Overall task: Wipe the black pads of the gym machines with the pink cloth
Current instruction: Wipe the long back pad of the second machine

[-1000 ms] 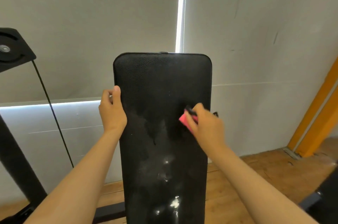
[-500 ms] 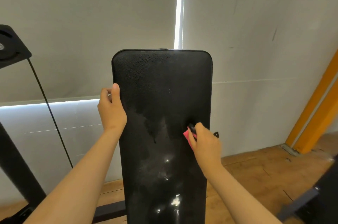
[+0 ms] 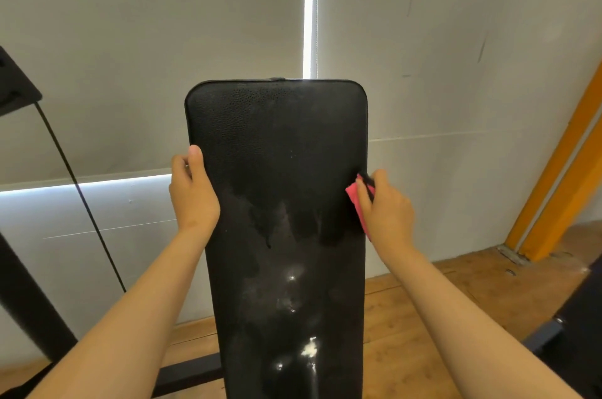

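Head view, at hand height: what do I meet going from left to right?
black cable → left hand, gripping the pad's edge → black pad → pink cloth → right hand, holding the cloth → orange post

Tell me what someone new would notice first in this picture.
The tall black pad fills the middle of the view, with pale smears and glints on its lower half. The left hand grips its left edge, while the right hand holds a pink cloth at its right edge. Behind, a bright strip of light runs between grey blinds, and an orange post stands at far right.
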Available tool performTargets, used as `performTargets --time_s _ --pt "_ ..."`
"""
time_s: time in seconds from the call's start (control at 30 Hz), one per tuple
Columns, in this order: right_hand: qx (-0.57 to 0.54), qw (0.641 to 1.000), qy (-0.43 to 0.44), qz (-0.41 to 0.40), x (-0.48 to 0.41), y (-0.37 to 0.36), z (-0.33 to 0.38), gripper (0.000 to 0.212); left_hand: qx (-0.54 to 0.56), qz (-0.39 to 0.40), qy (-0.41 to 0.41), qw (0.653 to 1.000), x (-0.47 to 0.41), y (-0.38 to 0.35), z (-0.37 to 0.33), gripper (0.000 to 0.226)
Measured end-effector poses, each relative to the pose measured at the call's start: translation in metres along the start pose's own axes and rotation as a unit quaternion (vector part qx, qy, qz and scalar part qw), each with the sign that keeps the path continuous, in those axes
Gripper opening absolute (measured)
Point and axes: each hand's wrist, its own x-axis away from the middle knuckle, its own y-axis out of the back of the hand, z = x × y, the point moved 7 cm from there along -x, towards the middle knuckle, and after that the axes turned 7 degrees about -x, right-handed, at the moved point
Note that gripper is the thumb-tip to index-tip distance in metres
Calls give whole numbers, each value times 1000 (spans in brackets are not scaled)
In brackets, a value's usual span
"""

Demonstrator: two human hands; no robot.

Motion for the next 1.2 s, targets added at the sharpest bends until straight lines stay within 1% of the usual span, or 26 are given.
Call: performTargets --time_s 0.1,0.23,0.37,0.43,0.5,0.6,0.67,0.7,0.83,0.9,0.97,1.07,1.13,1.2 --pt "8 1000 -16 12 18 -15 -9 23 -18 -5 0 1000 1 -1 -2 44" --pt "25 997 -47 53 47 -32 -23 22 -29 -12 2 1000 3 -1 -4 46" --pt "61 984 -67 152 79 -48 -38 26 -24 2 10 1000 7 -2 -10 44" --pt "71 981 -56 172 84 -47 -39 28 -17 10 14 1000 8 -2 -10 43" --pt "57 986 -49 151 75 -34 -36 29 -8 11 11 1000 8 -2 -8 50" --pt "-19 996 -47 70 46 0 -21 22 -16 -8 1 1000 9 -2 -6 55" --pt "-47 999 -4 12 24 17 3 21 -29 -21 -3 999 9 -2 -6 52" --pt "-50 999 22 -3 16 19 17 22 -34 -26 -4 999 9 -2 -6 51" --pt "-11 996 91 14 9 -12 57 23 -26 -23 2 999 8 -2 -3 46" --pt "16 995 92 18 17 -27 55 22 -17 -17 8 1000 7 -3 -1 42" --pt "64 993 86 49 30 -43 46 24 -12 -18 9 1000 6 -3 0 40" --pt "101 987 108 67 55 -54 36 30 -11 -16 9 1000 5 -3 1 41" --pt "106 986 103 83 61 -55 30 28 -12 -19 7 1000 6 -3 0 43" --pt "76 988 106 88 57 -47 30 25 -19 -24 7 999 6 -2 0 45"
